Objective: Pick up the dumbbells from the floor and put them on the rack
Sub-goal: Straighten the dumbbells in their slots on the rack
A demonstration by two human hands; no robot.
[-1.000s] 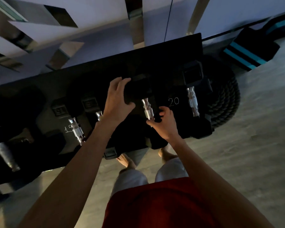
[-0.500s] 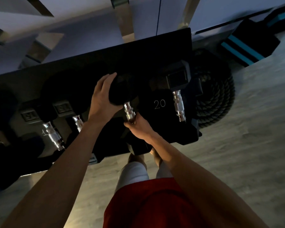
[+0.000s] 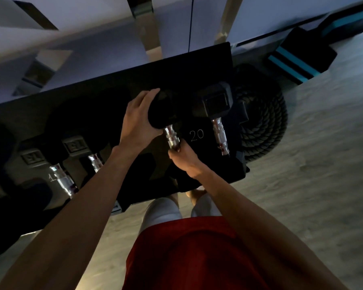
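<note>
A black hex dumbbell (image 3: 172,135) with a chrome handle lies over the right part of the dark rack (image 3: 134,84). My left hand (image 3: 137,122) cups its far black head from the left. My right hand (image 3: 184,160) is wrapped around the near end of the chrome handle, and the near head is hidden below it. To its right a second black dumbbell (image 3: 217,114) rests on the rack beside a white "20" mark. Further left, two more dumbbells (image 3: 61,164) sit on the rack.
A coiled black battle rope (image 3: 262,126) lies on the floor right of the rack. Behind it stand black pads with teal stripes (image 3: 298,59). A pale wall with mirror strips runs behind the rack. Grey floor stretches to the right. My feet are under the rack's front edge.
The view has shifted a little, so the rack sits differently in frame. Both hands stay on the same dumbbell at the rack's 20 slot; the left hand has slid further round its far head.
</note>
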